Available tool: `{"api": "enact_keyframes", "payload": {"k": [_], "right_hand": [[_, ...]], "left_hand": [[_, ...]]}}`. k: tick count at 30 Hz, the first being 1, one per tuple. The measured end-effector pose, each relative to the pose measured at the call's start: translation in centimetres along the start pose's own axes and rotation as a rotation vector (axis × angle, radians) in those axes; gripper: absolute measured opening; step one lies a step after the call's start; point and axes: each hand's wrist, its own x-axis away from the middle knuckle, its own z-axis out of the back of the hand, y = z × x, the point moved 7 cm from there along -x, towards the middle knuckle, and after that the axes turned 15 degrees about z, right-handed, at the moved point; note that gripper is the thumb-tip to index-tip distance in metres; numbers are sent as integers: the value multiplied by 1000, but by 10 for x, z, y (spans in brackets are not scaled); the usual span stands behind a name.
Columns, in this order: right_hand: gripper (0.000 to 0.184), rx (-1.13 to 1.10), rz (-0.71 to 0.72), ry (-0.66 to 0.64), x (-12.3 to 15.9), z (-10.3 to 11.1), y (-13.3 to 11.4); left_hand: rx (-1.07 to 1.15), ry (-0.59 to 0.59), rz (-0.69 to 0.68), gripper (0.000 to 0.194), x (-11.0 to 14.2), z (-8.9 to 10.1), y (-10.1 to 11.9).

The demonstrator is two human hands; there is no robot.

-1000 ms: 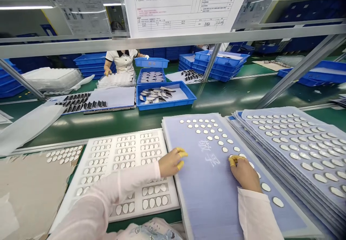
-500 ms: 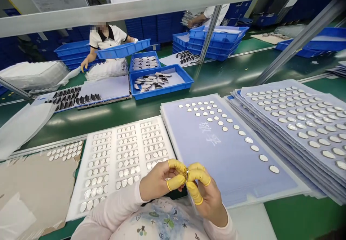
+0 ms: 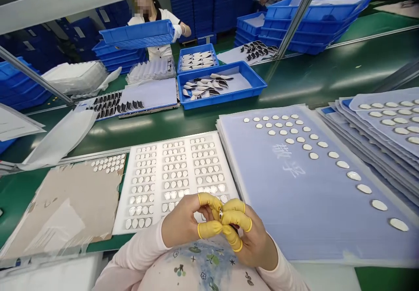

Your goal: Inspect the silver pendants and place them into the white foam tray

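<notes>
My left hand (image 3: 193, 221) and my right hand (image 3: 244, 227) meet in front of my body, with yellow finger cots on the fingertips. Between them they pinch a small shiny metallic piece (image 3: 220, 214), seen edge-on and mostly covered by the fingers. Just beyond my left hand lies a white slotted tray (image 3: 159, 168) holding rows of white oval pieces with thin dark rims. To the right of my hands is a bluish foam sheet (image 3: 304, 212) on a stack, with similar ovals (image 3: 379, 205) along its far and right parts.
Brown cardboard (image 3: 75, 199) with a cluster of ovals lies at left. More stacked sheets (image 3: 379, 138) stand far right. Across the green bench (image 3: 153, 129), a blue bin (image 3: 225, 96) holds curved black-and-white pieces. A co-worker (image 3: 160, 20) lifts a blue bin; a metal post (image 3: 299, 18) rises nearby.
The view has turned left and down, so the bench items sit further right. Both hands keep pinching the small piece, slightly shifted in the fingers. The co-worker has raised the blue bin.
</notes>
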Motion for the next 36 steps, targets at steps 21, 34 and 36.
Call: {"api": "enact_keyframes", "payload": {"k": [21,34,36], "right_hand": [[13,-161,-110,-20,1,-15,12],[19,-178,-192,104,14,-9,22],[15,-209,-288,113,19,-10,30]], "left_hand": [[-49,85,168,39,-3,7,-13],[-392,287,-470,36,15,9,14],[-510,368,-560,44,18,7,20]]}}
